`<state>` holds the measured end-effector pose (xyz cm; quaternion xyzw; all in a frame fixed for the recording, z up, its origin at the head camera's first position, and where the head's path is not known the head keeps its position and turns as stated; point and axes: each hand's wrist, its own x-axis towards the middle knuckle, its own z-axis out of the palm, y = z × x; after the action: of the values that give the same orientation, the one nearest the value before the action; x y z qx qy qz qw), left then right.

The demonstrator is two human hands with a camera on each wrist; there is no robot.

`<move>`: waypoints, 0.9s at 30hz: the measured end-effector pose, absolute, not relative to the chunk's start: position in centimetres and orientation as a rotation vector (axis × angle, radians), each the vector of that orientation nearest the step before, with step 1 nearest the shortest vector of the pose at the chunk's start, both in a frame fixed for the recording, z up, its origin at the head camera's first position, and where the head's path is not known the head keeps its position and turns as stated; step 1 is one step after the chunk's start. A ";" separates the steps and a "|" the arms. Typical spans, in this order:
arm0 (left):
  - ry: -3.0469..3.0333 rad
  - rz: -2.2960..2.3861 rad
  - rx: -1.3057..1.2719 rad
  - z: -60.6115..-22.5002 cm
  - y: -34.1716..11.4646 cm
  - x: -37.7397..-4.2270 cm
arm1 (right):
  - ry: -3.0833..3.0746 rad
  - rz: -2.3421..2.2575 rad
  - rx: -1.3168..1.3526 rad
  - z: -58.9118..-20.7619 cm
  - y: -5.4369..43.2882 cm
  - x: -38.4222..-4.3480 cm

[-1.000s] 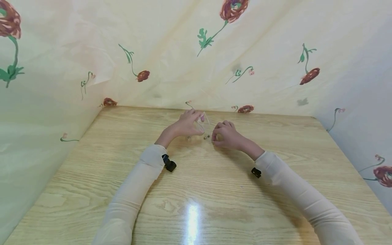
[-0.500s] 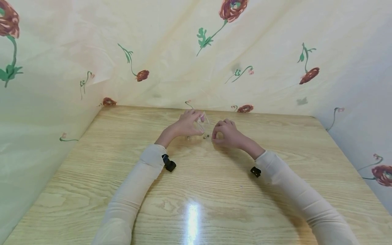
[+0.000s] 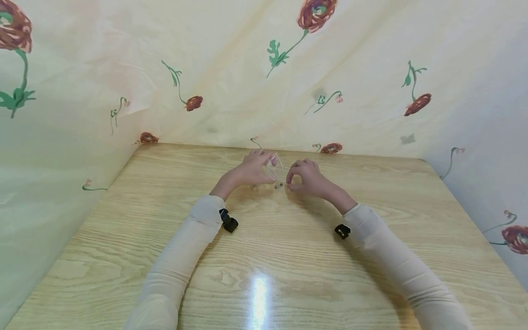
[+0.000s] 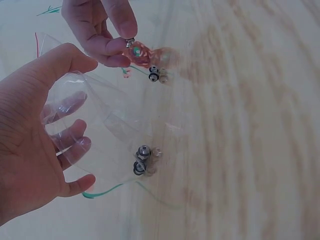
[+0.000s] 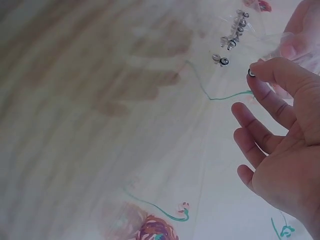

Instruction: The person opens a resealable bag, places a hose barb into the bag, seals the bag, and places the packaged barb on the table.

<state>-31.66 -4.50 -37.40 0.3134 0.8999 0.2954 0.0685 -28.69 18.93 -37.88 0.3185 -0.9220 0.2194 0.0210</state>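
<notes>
Bag (image 4: pixel 111 112) (clear, thin plastic) held by L hand (image 4: pixel 27 132), grip spread, prob. to keep its mouth wide. R hand (image 5: pixel 292 132) pinches 1 small metal part (image 5: pixel 251 73) near bag; narrow grip prob. suits tiny size. More metal bits (image 4: pixel 144 151) at desk (image 3: pixel 264 238), prob. for short reach; can't tell if any're in bag.

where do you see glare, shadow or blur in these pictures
Head view: a white glare streak on the table, soft shadow beside the right sleeve; left wrist view: wood grain blurred, metal pieces mirrored in the glossy surface; right wrist view: wood grain smeared, upper left corner dark.
</notes>
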 end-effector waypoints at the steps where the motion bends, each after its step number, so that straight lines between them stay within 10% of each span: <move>1: 2.711 0.887 0.945 -37.4 -4.5 -31.7 | -2.852 0.682 0.985 -37.9 18.9 -28.7; 27: 2.710 0.902 0.963 -37.8 -4.4 -31.8 | -2.700 0.904 0.938 -34.9 19.8 -30.1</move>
<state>-31.76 -4.43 -37.75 0.3188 0.8973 0.2985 0.0636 -30.09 19.76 -34.92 0.3120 -0.8983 0.3007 0.0721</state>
